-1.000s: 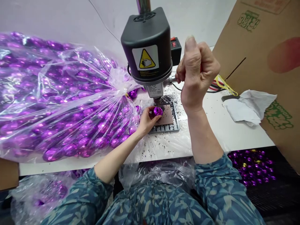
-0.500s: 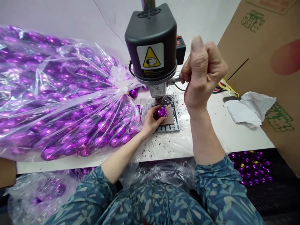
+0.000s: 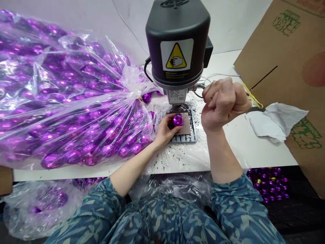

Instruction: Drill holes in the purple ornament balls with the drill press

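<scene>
My left hand (image 3: pixel 166 129) is closed around a shiny purple faceted ball (image 3: pixel 178 120), steadying it on a small brown board (image 3: pixel 186 126). The board rests on the slotted metal base (image 3: pixel 185 139) of a bench drill press (image 3: pixel 176 44). Right above the ball is the tip of the drill; whether it has entered the ball is hard to see. On the right side of the machine my right hand (image 3: pixel 224 103) is wrapped in a fist round the feed lever (image 3: pixel 201 83), which is mostly hidden by the fingers.
A big clear bag (image 3: pixel 76 101) of purple balls fills the left of the white table (image 3: pixel 228 149). Dark shavings lie around the base. To the right are crumpled white paper (image 3: pixel 269 122), a yellow-handled tool (image 3: pixel 255 99) and a cardboard box (image 3: pixel 286 67). More purple balls (image 3: pixel 269 183) lie below the table edge.
My right hand has come down with the lever, its fist tipping forward. My left hand keeps the ball in place on the board. The view has shifted slightly, and the drill press looks larger.
</scene>
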`<state>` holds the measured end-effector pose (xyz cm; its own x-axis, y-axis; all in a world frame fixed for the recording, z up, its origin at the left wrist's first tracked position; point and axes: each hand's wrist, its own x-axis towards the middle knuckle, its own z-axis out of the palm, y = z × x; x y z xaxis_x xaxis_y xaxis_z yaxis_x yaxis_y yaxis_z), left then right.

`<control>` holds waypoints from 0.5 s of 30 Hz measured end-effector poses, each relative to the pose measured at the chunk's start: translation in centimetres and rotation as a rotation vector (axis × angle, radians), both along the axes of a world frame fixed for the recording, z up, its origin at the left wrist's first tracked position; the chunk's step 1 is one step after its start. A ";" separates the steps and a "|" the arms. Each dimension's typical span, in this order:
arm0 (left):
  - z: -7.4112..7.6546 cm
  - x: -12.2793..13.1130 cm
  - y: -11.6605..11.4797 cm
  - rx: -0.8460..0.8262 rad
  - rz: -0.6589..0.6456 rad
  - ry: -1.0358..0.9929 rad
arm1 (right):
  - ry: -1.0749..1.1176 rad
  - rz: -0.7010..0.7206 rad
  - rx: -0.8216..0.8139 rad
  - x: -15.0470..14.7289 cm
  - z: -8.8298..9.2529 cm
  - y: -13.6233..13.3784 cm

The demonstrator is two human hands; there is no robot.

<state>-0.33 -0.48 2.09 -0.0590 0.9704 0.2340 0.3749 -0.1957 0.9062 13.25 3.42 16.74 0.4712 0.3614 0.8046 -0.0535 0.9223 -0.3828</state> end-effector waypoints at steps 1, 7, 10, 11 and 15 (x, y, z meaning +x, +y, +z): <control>0.0 0.0 0.0 0.000 0.000 -0.004 | 0.003 0.013 0.036 0.0 -0.3 0.1; 0.1 0.0 0.0 -0.007 -0.005 -0.010 | 0.017 0.010 0.194 0.0 -1.8 0.7; 0.1 0.0 0.0 -0.012 -0.003 -0.013 | 0.019 0.006 0.245 -0.1 -2.1 1.1; 0.2 0.1 0.0 -0.013 -0.003 -0.011 | 0.022 0.000 0.262 -0.1 -2.2 1.3; 0.2 0.1 0.0 -0.010 -0.002 -0.010 | 0.023 -0.027 0.332 -0.1 -3.0 1.5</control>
<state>-0.24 -0.51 2.26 -0.0590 0.9729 0.2234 0.3656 -0.1871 0.9118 13.16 4.96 13.78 0.4962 0.0681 0.8655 -0.0323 0.9977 -0.0600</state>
